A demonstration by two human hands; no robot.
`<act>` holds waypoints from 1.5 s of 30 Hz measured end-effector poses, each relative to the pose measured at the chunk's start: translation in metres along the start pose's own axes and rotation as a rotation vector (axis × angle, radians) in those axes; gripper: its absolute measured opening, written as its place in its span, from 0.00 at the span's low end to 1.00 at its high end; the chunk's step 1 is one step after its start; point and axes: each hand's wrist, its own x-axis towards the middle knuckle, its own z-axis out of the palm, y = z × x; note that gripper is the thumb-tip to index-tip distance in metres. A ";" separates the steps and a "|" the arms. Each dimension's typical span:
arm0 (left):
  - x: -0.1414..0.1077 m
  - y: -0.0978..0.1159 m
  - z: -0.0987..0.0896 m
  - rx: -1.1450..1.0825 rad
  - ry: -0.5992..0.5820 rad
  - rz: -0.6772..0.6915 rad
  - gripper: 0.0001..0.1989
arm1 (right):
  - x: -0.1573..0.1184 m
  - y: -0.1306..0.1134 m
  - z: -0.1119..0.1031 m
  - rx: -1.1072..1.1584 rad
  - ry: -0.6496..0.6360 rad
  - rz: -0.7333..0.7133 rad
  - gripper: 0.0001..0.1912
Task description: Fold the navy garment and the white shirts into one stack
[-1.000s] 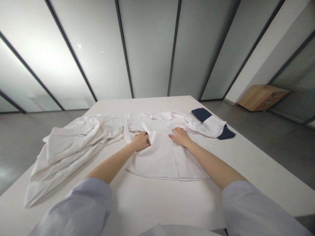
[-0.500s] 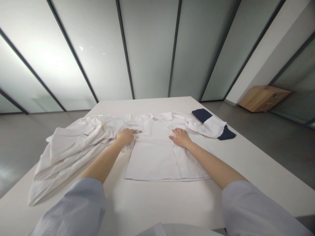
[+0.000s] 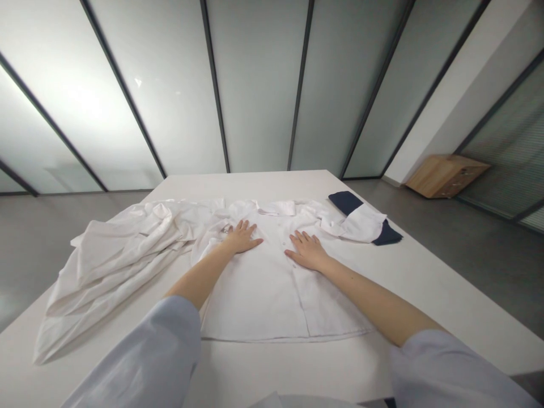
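A white button-front shirt (image 3: 259,300) lies spread on the white table, its collar at the far side and its hem towards me. My left hand (image 3: 243,237) rests flat on the shirt's left front, fingers spread. On the right front, beside the button line, my right hand (image 3: 306,250) also lies flat with its fingers apart. Neither hand grips the cloth. The shirt's right sleeve reaches over a folded dark navy cloth (image 3: 346,202). Its left sleeve is bunched beside my left forearm.
Left of the shirt lies a crumpled heap of white garments (image 3: 114,266). The white table (image 3: 246,184) extends beyond the collar. Frosted glass panels (image 3: 255,85) stand behind it, and a wooden cabinet (image 3: 442,177) is on the floor at the right.
My left hand has moved right from the sleeve onto the shirt's front and spread out. The shirt's hem has come nearer to me. My right hand has shifted slightly towards me.
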 end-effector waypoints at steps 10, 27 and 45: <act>-0.018 -0.017 -0.014 0.018 -0.107 -0.138 0.59 | 0.052 0.026 -0.015 0.037 0.070 0.024 0.28; 0.017 -0.013 -0.029 -0.310 0.034 -0.149 0.34 | 0.089 0.015 -0.024 0.420 0.093 0.055 0.25; 0.017 0.016 -0.002 -0.118 0.004 -0.193 0.37 | 0.088 -0.014 -0.013 0.148 0.070 -0.019 0.32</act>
